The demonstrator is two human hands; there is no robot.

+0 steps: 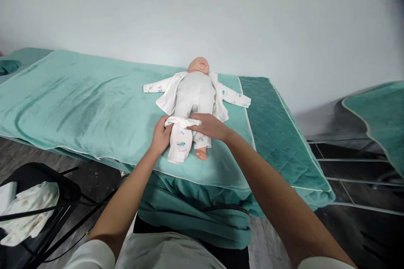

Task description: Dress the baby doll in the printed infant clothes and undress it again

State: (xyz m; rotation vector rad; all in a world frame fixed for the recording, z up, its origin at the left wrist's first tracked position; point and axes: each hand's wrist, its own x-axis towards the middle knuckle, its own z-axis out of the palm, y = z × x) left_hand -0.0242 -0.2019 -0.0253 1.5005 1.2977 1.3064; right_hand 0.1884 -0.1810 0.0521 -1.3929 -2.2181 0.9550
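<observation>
A baby doll lies on its back on the teal blanket, head toward the wall. Its white printed shirt hangs open, with both sleeves stretched out sideways. Around the doll's lower legs are white printed pants, the waistband bunched near the knees. My left hand grips the waistband at its left end. At the other end, my right hand holds the same band with the fingers closed. One bare foot sticks out of a pant leg; the other foot is hidden inside the cloth.
The teal blanket covers a long bed against a white wall. At lower left stands a black chair with white cloth on it. On the right is a metal frame with a teal cover above.
</observation>
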